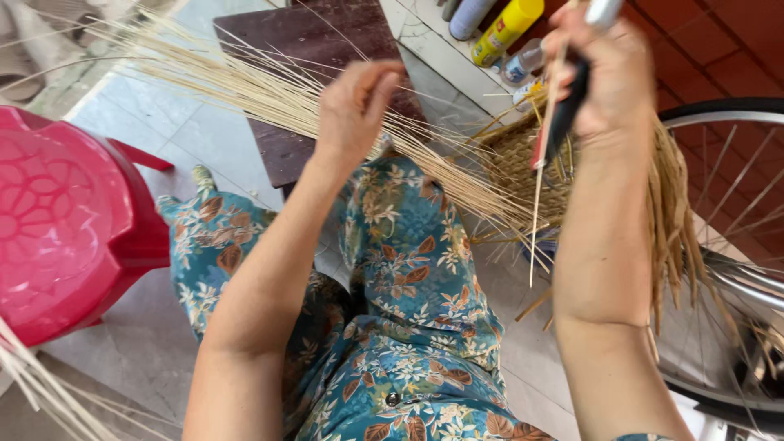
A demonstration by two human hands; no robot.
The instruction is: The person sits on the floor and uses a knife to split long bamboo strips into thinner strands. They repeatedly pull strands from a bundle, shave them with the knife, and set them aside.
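My left hand [355, 106] reaches forward over my knee and pinches thin pale cane strands [245, 82] that fan out to the upper left. My right hand [600, 69] is raised and closed around a dark-handled tool [563, 110] together with a single long cane strip [539, 196] that hangs down from it. Behind that hand sits a partly woven basket [514, 167] with loose straw ends sticking out around its rim. My legs in blue floral trousers [408, 269] fill the lower middle.
A red plastic stool [65, 220] stands at the left. A dark wooden stool [310, 49] lies ahead. Spray cans and bottles [506, 33] stand at the top. A bicycle wheel [735, 245] is close on the right. More cane strands [41, 392] cross the lower left.
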